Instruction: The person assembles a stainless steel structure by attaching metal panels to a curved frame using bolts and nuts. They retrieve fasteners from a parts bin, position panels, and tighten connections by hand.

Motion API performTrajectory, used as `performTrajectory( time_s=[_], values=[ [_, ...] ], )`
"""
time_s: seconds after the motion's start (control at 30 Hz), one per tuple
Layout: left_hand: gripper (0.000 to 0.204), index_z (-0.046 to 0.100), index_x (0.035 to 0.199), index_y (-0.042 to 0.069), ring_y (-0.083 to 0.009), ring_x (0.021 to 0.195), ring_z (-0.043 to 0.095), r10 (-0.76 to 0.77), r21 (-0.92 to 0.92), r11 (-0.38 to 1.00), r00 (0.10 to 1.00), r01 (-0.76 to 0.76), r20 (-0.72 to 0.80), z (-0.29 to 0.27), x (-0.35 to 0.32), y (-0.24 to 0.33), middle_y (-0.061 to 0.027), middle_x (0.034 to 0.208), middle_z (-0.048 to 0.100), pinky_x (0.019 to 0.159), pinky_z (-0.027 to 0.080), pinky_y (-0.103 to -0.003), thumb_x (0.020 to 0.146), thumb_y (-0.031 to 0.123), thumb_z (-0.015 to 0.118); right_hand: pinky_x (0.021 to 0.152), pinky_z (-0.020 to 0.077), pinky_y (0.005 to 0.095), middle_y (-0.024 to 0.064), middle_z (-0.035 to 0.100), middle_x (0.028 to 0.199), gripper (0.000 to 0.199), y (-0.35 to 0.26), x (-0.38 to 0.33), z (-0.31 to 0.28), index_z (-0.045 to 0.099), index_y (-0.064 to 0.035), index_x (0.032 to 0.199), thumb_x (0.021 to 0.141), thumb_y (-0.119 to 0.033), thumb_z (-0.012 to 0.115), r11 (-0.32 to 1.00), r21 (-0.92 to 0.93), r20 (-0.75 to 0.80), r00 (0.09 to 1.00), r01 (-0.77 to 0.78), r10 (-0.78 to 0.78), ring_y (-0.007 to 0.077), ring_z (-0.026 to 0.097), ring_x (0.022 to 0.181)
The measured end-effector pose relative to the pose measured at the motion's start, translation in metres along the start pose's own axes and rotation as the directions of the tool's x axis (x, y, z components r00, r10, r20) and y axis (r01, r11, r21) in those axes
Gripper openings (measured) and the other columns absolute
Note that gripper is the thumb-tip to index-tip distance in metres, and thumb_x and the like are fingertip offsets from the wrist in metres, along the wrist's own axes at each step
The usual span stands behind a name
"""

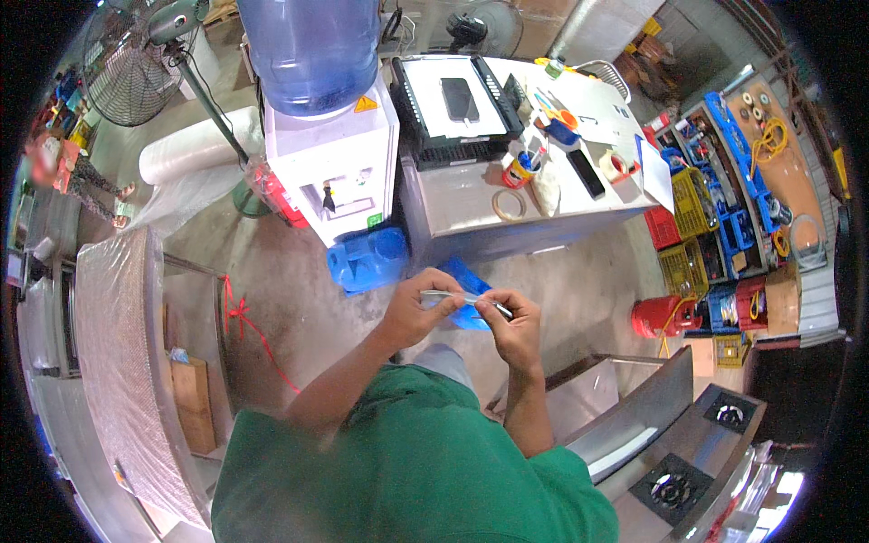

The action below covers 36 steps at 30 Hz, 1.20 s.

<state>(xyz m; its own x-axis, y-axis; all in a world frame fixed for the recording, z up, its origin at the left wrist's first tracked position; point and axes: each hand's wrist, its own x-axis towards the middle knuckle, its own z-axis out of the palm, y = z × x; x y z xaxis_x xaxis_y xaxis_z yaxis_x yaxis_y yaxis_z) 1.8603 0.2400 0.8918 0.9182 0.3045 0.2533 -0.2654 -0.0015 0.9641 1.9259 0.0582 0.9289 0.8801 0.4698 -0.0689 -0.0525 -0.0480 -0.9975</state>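
Note:
In front of my body, my left hand [414,312] is closed, thumb and fingers pinching one end of a thin, pale, translucent strip [438,294]. My right hand [518,333] pinches at the strip's other end, close to the left fingertips. A slim, dark, pen-like piece [502,310] with a light edge sticks out between the right fingers; its exact kind is too small to tell. Below and behind the hands, a bright blue flat thing [463,279] shows, partly hidden by them.
Ahead stands a white desk [453,201] with a phone [586,174], a tape roll [509,204] and a black tray [407,149]. Left of it are a water dispenser [308,163] and blue jug [367,260]. A plastic-wrapped panel [122,362] stands left; a burner counter [706,443], right.

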Motion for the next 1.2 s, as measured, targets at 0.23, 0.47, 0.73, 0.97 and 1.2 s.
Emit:
performTrajectory(
  time_s=[0.23, 0.47, 0.73, 0.97, 1.2],
  values=[
    [0.014, 0.074, 0.092, 0.002, -0.0159, 0.087, 0.065, -0.079, 0.022, 0.996, 0.989, 0.083, -0.127, 0.011, 0.089, -0.023, -0.0058, 0.09, 0.07, 0.08, 0.051, -0.03, 0.09, 0.016, 0.076, 0.064, 0.0476, 0.0215, 0.0011, 0.067, 0.083, 0.022, -0.01, 0.129, -0.031, 0.069, -0.0021, 0.104, 0.087, -0.013, 0.078, 0.993, -0.088, 0.156, 0.986, 0.075, -0.061, 0.0057, 0.059, 0.074],
    [0.023, 0.069, 0.097, 0.007, -0.0121, 0.073, 0.058, -0.53, -0.674, 0.697, 0.809, 0.245, -0.254, 0.035, 0.177, -0.077, 0.0014, 0.083, 0.066, 0.07, 0.048, -0.027, 0.093, 0.029, 0.074, 0.095, 0.0525, 0.0456, 0.0225, 0.068, 0.12, 0.047, -0.054, 0.361, -0.059, 0.062, -0.0067, 0.133, 0.092, -0.03, 0.063, 0.484, -0.805, 0.419, 0.906, 0.342, 0.057, 0.0369, 0.066, 0.111],
    [0.022, 0.066, 0.108, 0.011, -0.0174, 0.086, 0.066, -0.668, -0.958, 0.279, 0.73, 0.061, -0.148, 0.051, 0.207, -0.144, -0.0007, 0.096, 0.068, 0.082, 0.055, -0.034, 0.098, 0.032, 0.066, 0.1, 0.0501, 0.0466, 0.0192, 0.065, 0.129, 0.053, -0.049, 0.495, -0.011, 0.059, -0.0133, 0.139, 0.087, -0.011, 0.047, 0.089, -0.864, 0.494, 0.798, 0.496, 0.345, 0.0384, 0.063, 0.117],
    [0.021, 0.067, 0.103, 0.014, -0.018, 0.078, 0.062, -0.785, -0.945, 0.305, 0.592, 0.115, -0.181, 0.041, 0.195, -0.192, 0.0009, 0.091, 0.066, 0.071, 0.053, -0.034, 0.094, 0.032, 0.072, 0.098, 0.0514, 0.0474, 0.02, 0.065, 0.128, 0.056, -0.051, 0.51, -0.001, 0.057, -0.016, 0.141, 0.087, -0.01, 0.045, -0.007, -0.836, 0.471, 0.722, 0.549, 0.507, 0.0364, 0.063, 0.118],
    [0.021, 0.067, 0.107, 0.005, -0.0142, 0.073, 0.061, -0.747, -0.737, 0.659, 0.25, 0.153, -0.616, 0.019, 0.205, -0.198, -0.0051, 0.092, 0.069, 0.06, 0.046, -0.027, 0.098, 0.023, 0.067, 0.088, 0.0518, 0.0535, 0.0273, 0.07, 0.101, 0.041, -0.101, 0.433, -0.051, 0.06, -0.0085, 0.135, 0.096, -0.022, 0.053, 0.33, -0.825, 0.516, 0.85, 0.46, 0.105, 0.0439, 0.068, 0.096]
  ],
)
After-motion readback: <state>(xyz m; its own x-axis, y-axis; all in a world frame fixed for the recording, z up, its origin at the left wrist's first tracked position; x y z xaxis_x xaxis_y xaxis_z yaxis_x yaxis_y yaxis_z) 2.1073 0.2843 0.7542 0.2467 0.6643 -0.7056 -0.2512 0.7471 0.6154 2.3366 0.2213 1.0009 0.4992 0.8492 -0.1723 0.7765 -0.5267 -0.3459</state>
